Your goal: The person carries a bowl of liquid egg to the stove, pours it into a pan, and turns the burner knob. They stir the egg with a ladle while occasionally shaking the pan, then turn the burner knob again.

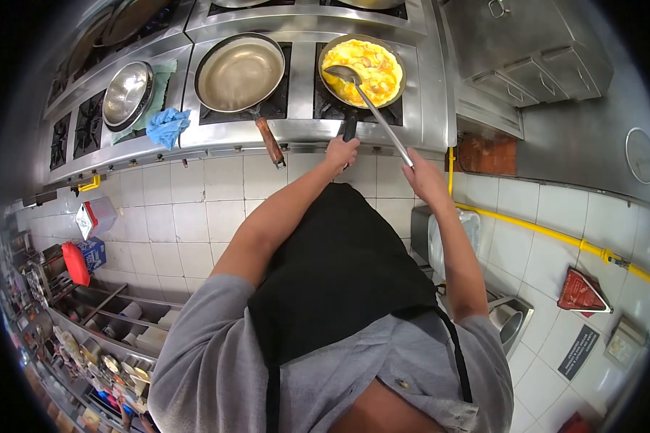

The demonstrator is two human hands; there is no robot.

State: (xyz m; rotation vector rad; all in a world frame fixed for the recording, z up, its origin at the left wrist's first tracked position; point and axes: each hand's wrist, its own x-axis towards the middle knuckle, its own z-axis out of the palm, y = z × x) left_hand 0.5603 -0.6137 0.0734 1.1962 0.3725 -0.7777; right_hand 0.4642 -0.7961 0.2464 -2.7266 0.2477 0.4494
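Observation:
A frying pan (401, 54) sits on the right-hand front burner, with a yellow egg omelette (372, 61) spread across its base. My left hand (341, 154) is closed around the pan's black handle. In my right hand (426, 177) is the long metal handle of a ladle (381, 119). The ladle's bowl rests on the left part of the egg, its underside hidden. To the left, a second frying pan (240, 74) with a wooden handle stands on its own burner, with no hand on it.
Farther left on the stove are stacked metal bowls (126, 94) and a crumpled blue cloth (168, 128). A yellow gas pipe (534, 225) runs along the right wall. Steel drawers (538, 78) stand at the upper right. Shelves with kitchenware (115, 317) fill the lower left.

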